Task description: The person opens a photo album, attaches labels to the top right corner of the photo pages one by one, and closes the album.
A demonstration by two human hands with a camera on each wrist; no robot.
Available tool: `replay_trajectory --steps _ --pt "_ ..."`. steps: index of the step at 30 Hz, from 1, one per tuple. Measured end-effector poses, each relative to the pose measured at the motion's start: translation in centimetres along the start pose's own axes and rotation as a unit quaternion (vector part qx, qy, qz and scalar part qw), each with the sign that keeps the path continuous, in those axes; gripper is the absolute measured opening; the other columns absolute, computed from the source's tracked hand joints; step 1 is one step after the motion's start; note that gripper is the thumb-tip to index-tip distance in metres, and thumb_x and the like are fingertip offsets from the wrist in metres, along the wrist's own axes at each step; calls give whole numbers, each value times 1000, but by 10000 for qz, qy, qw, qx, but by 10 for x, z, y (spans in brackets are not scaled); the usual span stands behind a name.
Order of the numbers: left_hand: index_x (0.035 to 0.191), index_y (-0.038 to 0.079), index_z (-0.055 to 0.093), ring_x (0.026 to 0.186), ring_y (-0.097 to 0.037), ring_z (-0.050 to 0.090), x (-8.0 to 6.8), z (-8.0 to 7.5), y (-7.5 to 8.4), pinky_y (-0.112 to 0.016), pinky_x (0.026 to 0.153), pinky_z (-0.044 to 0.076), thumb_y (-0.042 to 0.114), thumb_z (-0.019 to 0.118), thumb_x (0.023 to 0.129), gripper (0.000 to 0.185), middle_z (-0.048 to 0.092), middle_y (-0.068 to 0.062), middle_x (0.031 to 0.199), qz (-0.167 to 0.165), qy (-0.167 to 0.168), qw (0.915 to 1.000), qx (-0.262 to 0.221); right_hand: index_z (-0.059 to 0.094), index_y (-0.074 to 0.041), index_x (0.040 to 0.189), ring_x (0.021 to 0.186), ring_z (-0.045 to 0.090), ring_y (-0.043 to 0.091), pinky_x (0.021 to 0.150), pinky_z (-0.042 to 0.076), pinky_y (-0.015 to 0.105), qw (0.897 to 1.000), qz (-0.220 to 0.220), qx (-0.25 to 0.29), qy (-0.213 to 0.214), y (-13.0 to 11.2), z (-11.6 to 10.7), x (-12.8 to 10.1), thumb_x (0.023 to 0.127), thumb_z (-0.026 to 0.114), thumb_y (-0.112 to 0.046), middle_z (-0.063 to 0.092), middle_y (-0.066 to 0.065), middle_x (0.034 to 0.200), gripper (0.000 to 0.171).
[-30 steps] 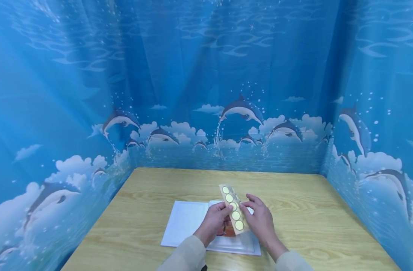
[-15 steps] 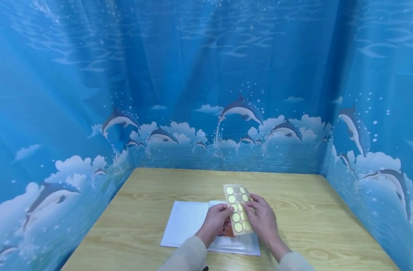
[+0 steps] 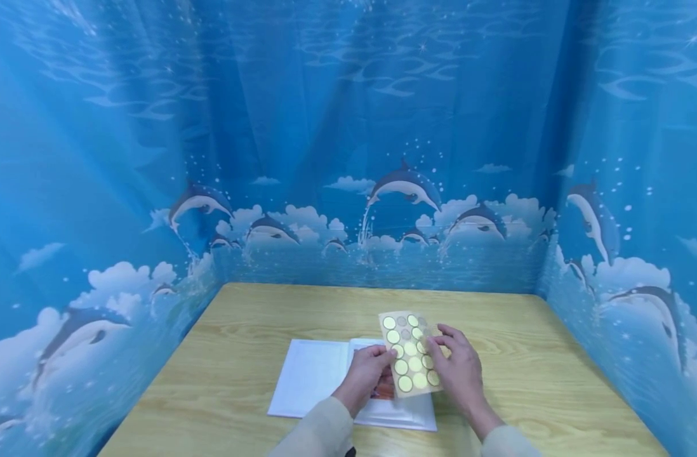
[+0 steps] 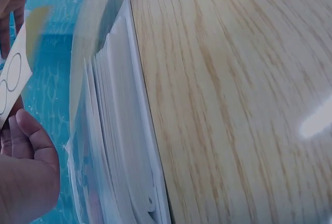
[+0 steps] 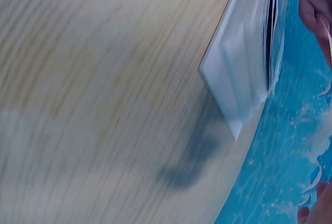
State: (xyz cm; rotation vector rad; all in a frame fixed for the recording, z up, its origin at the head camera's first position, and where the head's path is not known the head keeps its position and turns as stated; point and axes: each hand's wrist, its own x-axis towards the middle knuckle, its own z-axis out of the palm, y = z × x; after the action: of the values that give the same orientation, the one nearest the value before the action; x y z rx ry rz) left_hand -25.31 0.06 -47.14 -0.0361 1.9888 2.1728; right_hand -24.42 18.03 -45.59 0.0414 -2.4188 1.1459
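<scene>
A tan sticker sheet with several round yellow-green stickers is held upright above an open white book on the wooden table. My left hand pinches the sheet's left edge. My right hand holds its right side, fingertips on the stickers. In the left wrist view the sheet's edge shows beside my left thumb, with the book's page stack seen edge on. The right wrist view shows the book's corner and part of a finger.
Blue dolphin-print curtains wall in the table on the left, back and right. An orange picture shows on the book's right page under the sheet.
The sheet has turned from nearly edge-on to face me, showing more columns of stickers. My right hand has slid rightward along it; my left hand has kept its pinch.
</scene>
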Motion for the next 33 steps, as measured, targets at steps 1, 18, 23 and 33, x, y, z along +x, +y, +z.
replay_trajectory --steps 1,18,23,33 --pt "101 1 68 62 -12 63 1 0 -1 -30 63 57 18 64 96 18 72 -5 79 -10 16 10000 26 74 0 100 125 53 40 102 42 57 10000 -34 -52 49 2 -2 1 94 70 -18 59 16 135 19" --pt "94 6 69 66 -13 59 -4 33 -7 -27 63 54 20 68 93 14 65 -1 80 -104 -134 9978 646 72 -1 110 107 63 44 85 51 59 9921 -149 -1221 241 56 -36 9 101 59 -30 65 22 122 33" --pt "89 3 67 66 -13 56 -5 50 -11 -28 66 57 13 67 92 10 63 -3 80 -77 -347 9983 453 71 -3 112 98 66 43 78 52 57 9905 219 -1337 243 64 -49 10 102 54 -36 68 23 114 39" --pt "86 6 70 59 -10 56 -7 82 -21 -25 59 55 12 69 91 8 64 0 75 -56 -540 9949 853 71 -2 113 100 65 44 79 52 58 9888 319 -1444 191 70 -56 13 103 51 -39 68 24 113 43"
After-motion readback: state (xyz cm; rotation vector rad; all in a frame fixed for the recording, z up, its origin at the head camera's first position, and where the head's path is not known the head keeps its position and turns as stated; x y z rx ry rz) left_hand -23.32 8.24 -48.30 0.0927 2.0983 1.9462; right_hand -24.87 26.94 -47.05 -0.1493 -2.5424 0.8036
